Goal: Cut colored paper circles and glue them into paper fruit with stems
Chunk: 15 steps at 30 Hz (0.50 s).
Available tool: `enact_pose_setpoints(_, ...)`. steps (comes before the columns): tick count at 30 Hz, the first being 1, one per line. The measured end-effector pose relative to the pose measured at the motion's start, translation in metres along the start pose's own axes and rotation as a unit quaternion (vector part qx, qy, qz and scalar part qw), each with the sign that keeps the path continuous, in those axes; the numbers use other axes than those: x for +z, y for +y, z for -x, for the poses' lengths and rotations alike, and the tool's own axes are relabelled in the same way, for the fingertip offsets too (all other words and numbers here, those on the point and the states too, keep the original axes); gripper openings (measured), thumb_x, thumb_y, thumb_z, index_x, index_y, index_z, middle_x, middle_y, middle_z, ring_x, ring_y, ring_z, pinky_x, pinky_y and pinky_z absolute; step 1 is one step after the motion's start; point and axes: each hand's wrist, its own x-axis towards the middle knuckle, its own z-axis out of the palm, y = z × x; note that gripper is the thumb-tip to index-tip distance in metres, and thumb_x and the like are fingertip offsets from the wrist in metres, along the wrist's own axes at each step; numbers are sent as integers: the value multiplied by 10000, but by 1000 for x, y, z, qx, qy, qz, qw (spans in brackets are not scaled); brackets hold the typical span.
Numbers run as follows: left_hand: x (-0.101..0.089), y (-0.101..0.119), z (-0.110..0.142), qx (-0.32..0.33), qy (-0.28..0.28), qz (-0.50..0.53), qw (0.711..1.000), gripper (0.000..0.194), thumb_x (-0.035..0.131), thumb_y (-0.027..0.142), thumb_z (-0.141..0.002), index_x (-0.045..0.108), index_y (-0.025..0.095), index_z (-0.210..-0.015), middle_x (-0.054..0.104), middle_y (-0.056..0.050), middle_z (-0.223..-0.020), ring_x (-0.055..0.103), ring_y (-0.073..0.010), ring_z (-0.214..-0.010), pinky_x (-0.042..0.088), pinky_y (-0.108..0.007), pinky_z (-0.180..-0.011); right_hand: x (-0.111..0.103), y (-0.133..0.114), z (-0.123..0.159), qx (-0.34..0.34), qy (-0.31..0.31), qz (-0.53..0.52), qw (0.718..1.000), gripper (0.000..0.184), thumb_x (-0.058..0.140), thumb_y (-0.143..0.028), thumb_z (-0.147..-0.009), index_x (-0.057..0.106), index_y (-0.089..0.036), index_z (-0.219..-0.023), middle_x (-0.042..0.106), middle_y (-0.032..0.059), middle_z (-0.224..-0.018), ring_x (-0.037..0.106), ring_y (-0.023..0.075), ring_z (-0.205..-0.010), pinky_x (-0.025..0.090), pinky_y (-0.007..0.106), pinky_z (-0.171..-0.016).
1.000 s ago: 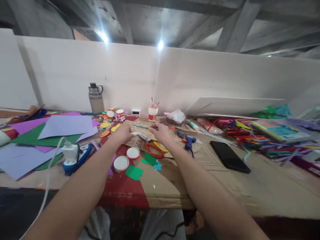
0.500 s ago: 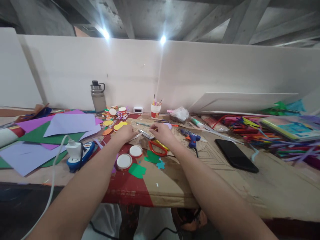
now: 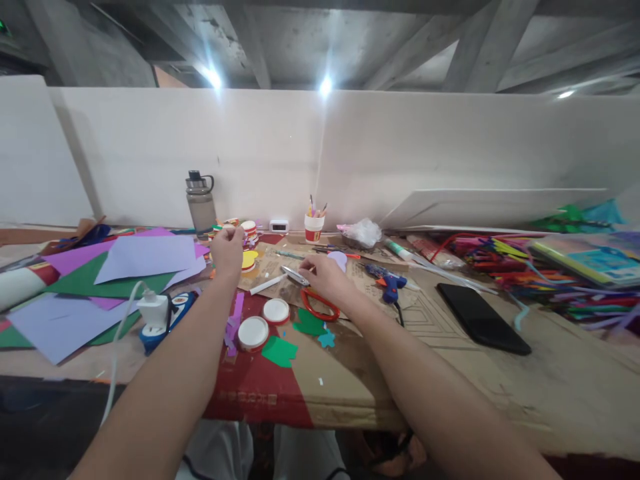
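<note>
Red scissors [image 3: 296,275] point away-left, just beside the nearer right hand [image 3: 327,277]; its and the left hand's [image 3: 227,253] fingers are curled, grip apparently too small to judge.

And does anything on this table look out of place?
No spill shows. The multicoloured heap of thin craft strips on the right looks untidy, its pieces pointing every way, and one bent, pale blue strip trails out.

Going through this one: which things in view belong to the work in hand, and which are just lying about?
Likely in the work:
- scissors, at the right hand
- yellow disc, near the left hand
- white strip, between the hands

Probably just lying about:
- phone
- bottle
- clock
</note>
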Motion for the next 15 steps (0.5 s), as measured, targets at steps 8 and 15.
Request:
enact_pose_setpoints(8,-8,-25,0,-26,-51,-374,926,338,626,395,-731,637,160,-974,653,-162,-1101,550,-331,-1101,393,-448,-940,-4,-2,1,-7,0,9,1000,120,558,-184,-845,664,-152,-797,687,59,-825,584,146,-742,403,252,-669)
enact_pose_setpoints(15,-5,-36,5,-74,-157,-440,881,633,705,455,-639,544,174,-1183,547,-231,-1286,399,-439,-1266,300,-564,-993,3,-10,11,-115,-157,-53,979,252,651,-287,-799,653,-187,-1030,677,36,-951,611,145,-799,452,254,-700)
